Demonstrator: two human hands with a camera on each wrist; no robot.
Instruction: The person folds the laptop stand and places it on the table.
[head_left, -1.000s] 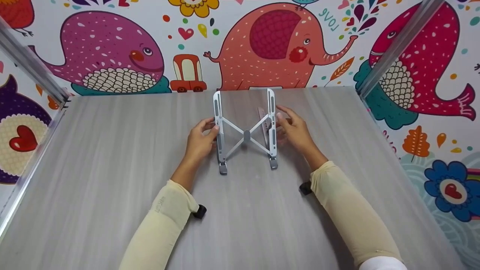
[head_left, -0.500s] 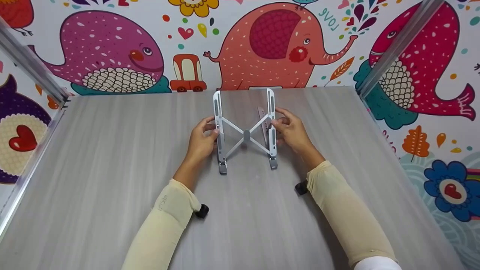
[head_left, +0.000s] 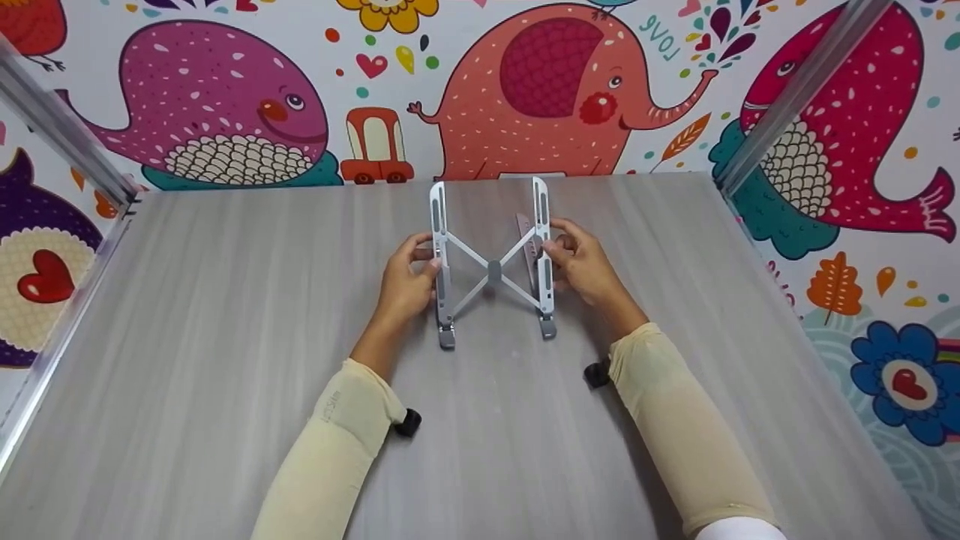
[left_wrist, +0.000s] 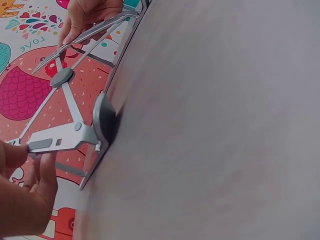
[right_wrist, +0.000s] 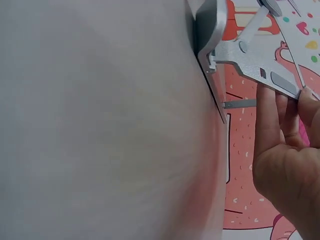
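Note:
A silver folding laptop stand [head_left: 494, 271] stands unfolded on the table, its two side rails joined by crossed bars at a grey hub. My left hand [head_left: 407, 289] pinches the left rail, thumb on the near face and fingers behind. On the opposite side, my right hand [head_left: 589, 266] grips the right rail the same way. The left wrist view shows the raised rail [left_wrist: 62, 139] between thumb and fingers, above a base strip touching the table. In the right wrist view, the fingers [right_wrist: 267, 117] lie under the right rail; some fingertips are hidden behind it.
The grey wood-grain table [head_left: 225, 337] ends at a wall [head_left: 390, 75] printed with cartoon animals. Metal posts [head_left: 802, 97] rise at the back corners. A small black device [head_left: 407, 422] sits at each sleeve cuff.
My right hand has moved left and taken hold of the right rail, its thumb now over the rail's face. The left hand and left rail have shifted slightly to the right.

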